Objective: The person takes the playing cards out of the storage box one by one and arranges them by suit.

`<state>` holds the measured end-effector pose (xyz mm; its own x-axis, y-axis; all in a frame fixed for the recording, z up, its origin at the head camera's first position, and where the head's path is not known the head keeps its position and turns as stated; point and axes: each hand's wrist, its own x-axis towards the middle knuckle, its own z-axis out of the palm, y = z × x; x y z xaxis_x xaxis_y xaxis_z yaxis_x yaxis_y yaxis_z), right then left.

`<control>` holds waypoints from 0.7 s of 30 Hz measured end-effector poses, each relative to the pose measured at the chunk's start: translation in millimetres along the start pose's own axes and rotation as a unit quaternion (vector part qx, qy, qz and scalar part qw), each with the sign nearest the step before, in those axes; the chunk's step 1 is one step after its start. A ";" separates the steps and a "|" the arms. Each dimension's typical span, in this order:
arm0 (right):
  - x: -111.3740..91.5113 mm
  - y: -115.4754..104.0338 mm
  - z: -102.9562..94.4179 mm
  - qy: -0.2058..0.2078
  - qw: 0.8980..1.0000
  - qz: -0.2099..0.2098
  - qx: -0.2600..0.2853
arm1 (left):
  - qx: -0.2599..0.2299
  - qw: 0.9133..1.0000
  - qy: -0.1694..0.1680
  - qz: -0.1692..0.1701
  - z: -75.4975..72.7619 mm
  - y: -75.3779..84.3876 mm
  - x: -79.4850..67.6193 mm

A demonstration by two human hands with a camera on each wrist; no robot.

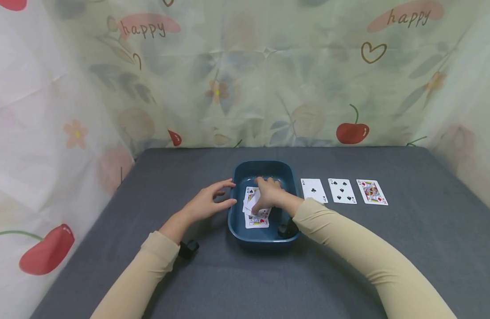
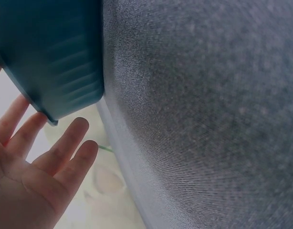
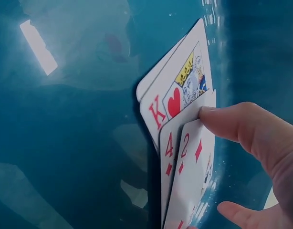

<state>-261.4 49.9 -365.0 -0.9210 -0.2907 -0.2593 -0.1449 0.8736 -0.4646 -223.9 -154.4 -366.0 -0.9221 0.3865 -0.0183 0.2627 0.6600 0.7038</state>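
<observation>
A dark blue plastic bin (image 1: pixel 282 170) stands on the table with several overlapping playing cards inside, a king of hearts (image 3: pixel 189 90), a four of diamonds (image 3: pixel 167 157) and a two of diamonds (image 3: pixel 187 176) among them. My right hand (image 1: pixel 270 195) reaches down into the bin over these cards. Its thumb (image 3: pixel 227 120) touches the upper edge of the four and two; a fingertip (image 3: pixel 230 210) shows apart from them at the lower right. At the bin's left side, my left hand (image 1: pixel 207 201) has its fingers spread by the rim, fingertips at the edge (image 2: pixel 29 167).
To the right of the bin, three face-up cards lie in a row: an ace of clubs (image 1: pixel 313 190), a five of spades (image 1: pixel 342 191) and a red face card (image 1: pixel 371 192). Behind the grey tabletop (image 1: pixel 245 283) hangs a printed curtain (image 1: pixel 265 97).
</observation>
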 end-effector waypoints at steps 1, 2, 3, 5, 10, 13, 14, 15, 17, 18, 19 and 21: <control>0.1 -0.1 -0.1 0.000 1.000 -0.001 0.000 | 0.000 1.000 0.000 0.001 0.0 -0.2 -0.1; 0.1 -0.3 -0.4 0.001 1.000 -0.003 0.000 | 0.000 1.000 -0.001 0.001 -0.1 -0.4 -0.2; 0.2 -0.4 -0.6 0.003 1.000 -0.006 0.001 | 0.000 1.000 -0.001 0.001 -0.1 -0.5 -0.4; 0.3 -1.1 -1.2 0.009 1.000 -0.014 0.004 | 0.000 1.000 -0.001 0.001 0.1 -0.8 -0.6; 0.3 -3.8 -3.0 0.022 0.999 -0.042 0.003 | -0.004 1.000 -0.003 -0.003 0.4 -0.9 -1.6; -0.9 -6.3 -6.1 0.026 0.998 -0.055 -0.005 | -0.005 1.000 -0.003 -0.006 0.3 -0.8 -2.0; -1.6 -7.3 -7.9 0.029 0.998 -0.059 -0.007 | -0.006 1.000 -0.003 -0.006 0.3 -0.7 -2.0; -2.3 -8.3 -10.0 0.031 0.997 -0.063 -0.010 | -0.006 1.000 -0.002 -0.007 0.2 -0.5 -1.9; -4.0 -10.4 -15.1 0.036 0.997 -0.068 -0.015 | -0.005 1.000 -0.001 -0.008 -0.2 0.1 -2.2; -4.8 -11.2 -17.8 0.038 0.997 -0.071 -0.019 | -0.005 1.000 0.000 -0.009 -0.3 0.4 -2.3; -5.9 -11.4 -20.8 0.040 0.996 -0.073 -0.021 | -0.005 1.000 0.000 -0.011 -0.2 0.9 -2.0; -8.3 -11.1 -26.9 0.040 0.996 -0.079 -0.023 | -0.003 1.000 0.000 -0.015 0.1 1.6 -1.6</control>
<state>-261.9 53.1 -334.9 -0.9110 -0.3958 -0.1160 -0.3057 0.8366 -0.4545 -222.0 -153.9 -364.9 -0.9297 0.3662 -0.0393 0.2331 0.6677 0.7069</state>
